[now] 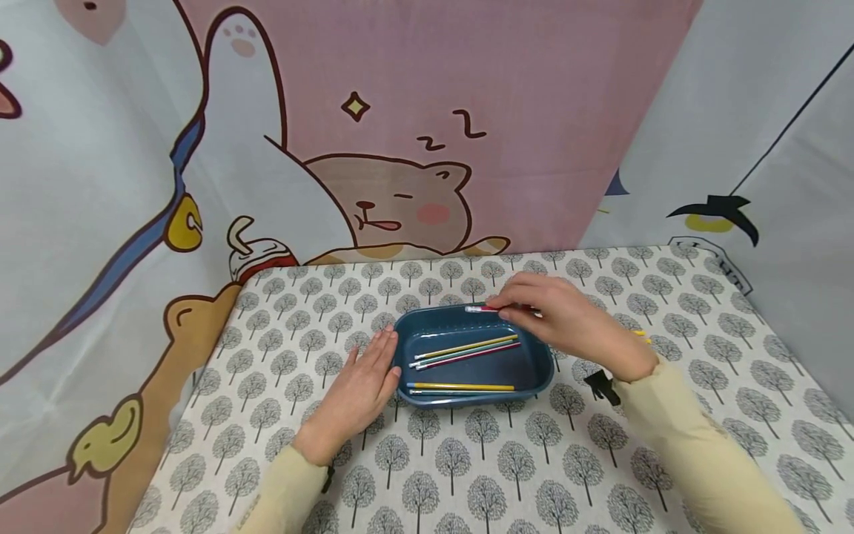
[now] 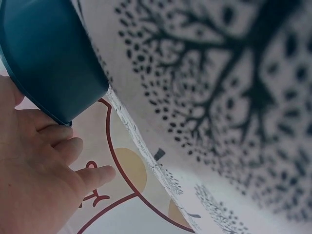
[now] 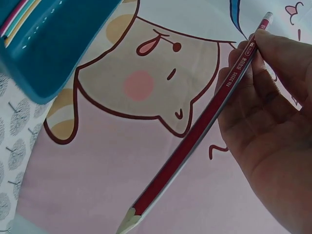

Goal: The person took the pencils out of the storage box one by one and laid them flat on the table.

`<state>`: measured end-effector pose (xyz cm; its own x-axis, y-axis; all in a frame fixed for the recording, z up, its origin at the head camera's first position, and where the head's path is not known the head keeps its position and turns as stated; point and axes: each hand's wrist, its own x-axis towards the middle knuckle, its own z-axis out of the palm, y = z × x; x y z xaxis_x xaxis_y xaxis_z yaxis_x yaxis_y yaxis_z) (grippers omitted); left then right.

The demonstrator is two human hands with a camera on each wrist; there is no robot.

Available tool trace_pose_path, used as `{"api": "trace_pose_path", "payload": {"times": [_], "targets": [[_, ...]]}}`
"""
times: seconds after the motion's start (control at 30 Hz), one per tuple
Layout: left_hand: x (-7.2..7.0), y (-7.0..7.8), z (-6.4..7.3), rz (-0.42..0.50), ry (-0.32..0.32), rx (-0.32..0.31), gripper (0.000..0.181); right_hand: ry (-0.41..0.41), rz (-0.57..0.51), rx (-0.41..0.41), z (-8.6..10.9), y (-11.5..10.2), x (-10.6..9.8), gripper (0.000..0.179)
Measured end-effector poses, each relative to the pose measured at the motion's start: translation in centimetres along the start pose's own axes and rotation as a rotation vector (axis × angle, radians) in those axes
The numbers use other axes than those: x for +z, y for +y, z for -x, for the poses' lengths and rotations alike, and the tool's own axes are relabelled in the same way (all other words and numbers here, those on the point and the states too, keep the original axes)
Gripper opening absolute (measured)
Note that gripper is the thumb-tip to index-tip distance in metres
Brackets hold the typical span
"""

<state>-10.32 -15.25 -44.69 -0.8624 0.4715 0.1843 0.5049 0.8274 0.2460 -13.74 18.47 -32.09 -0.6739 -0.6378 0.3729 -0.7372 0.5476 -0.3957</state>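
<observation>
A blue plastic tray [image 1: 460, 404] stands on the cloth with several pencils [image 1: 467, 352] lying inside. My right hand [image 1: 557, 315] is over the tray's far right side and pinches a red pencil [image 3: 187, 139] near its eraser end. The pencil's sharpened tip shows in the right wrist view, pointing away from the fingers. At the tray's left end, my left hand [image 1: 356, 389] rests against the rim with its fingers fairly straight; the left wrist view has this hand [image 2: 41, 165] beside the tray wall [image 2: 58, 58].
A white tablecloth [image 1: 494, 475] with grey trees covers the table. Yellow pencil-like ends [image 1: 642, 334] show beyond my right wrist, mostly hidden by the arm. A cartoon-printed curtain [image 1: 520, 133] hangs behind the table's far edge.
</observation>
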Motion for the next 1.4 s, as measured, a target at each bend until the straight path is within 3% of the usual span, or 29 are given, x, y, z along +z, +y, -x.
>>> {"api": "trace_pose_path", "payload": {"times": [0.53,0.9,1.17,1.4], "targets": [[-0.2,0.1,-0.1,0.009,-0.01,-0.001,0.058,0.043,0.044,0.074,3.6,1.9,-0.9,0.027],[-0.1,0.1,0.0,0.012,-0.006,-0.002,0.059,0.03,0.074,0.161,5.9,3.1,-1.2,0.028],[-0.1,0.2,0.0,0.013,-0.019,-0.016,0.059,0.048,0.081,0.131,7.7,4.2,-1.1,0.031],[-0.2,0.3,0.0,0.018,-0.021,-0.025,0.058,0.046,0.098,0.155,8.9,4.9,-0.9,0.032]]}}
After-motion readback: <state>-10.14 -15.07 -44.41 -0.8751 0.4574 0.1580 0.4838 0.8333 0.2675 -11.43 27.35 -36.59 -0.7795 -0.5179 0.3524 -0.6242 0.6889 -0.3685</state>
